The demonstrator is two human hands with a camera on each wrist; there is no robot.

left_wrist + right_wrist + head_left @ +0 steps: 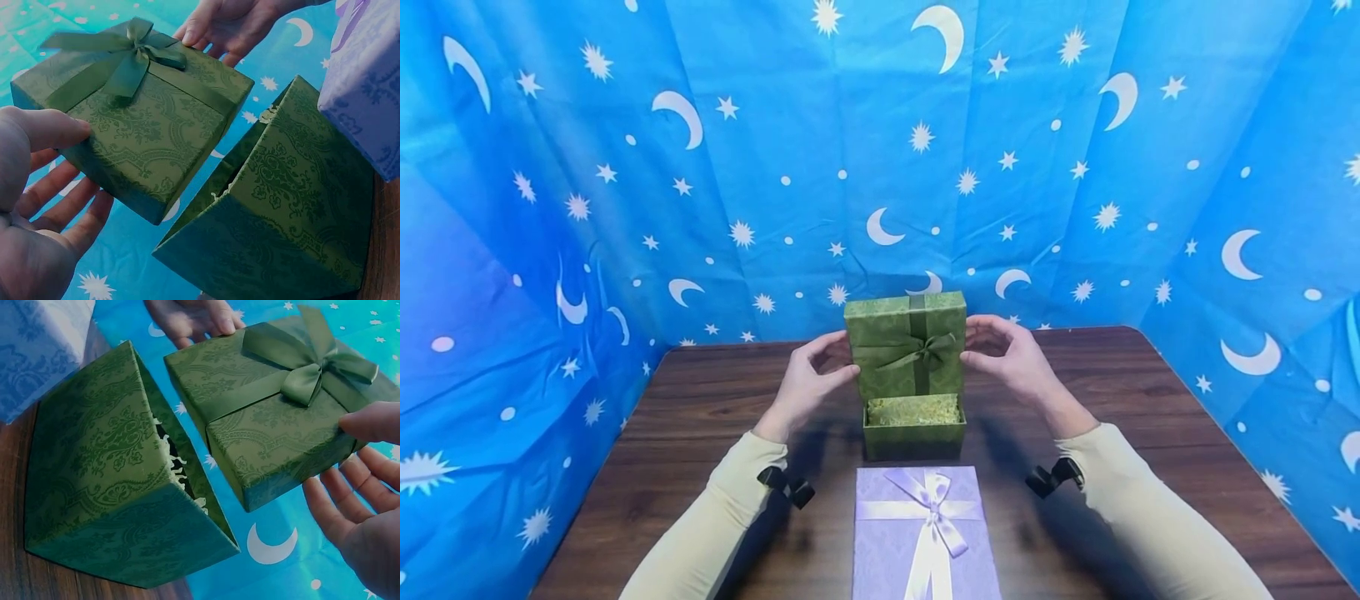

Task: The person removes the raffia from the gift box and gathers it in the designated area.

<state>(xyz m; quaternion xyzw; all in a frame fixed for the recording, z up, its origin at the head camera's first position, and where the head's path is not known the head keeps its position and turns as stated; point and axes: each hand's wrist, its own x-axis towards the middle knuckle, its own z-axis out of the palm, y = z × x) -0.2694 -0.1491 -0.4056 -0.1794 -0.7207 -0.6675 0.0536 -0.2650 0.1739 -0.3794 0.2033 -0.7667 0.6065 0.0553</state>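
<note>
A green patterned box lid (883, 346) with a dark green ribbon bow is held tilted up, above and behind the green box base (913, 442). My left hand (808, 383) grips the lid's left edge, thumb on its face and fingers behind. On the opposite edge my right hand (1011, 362) grips it the same way. In the left wrist view, the lid (162, 125) is apart from the open base (300, 206). Pale shredded filler (913, 410) shows inside the base, and frayed strands of it (175, 465) stick up along the rim in the right wrist view.
A lilac gift box (887, 546) with a white satin bow lies in front of the green base, near the table's front. The dark wood table (700, 433) is bounded by a blue curtain (865, 100) with moons and stars at the back and sides.
</note>
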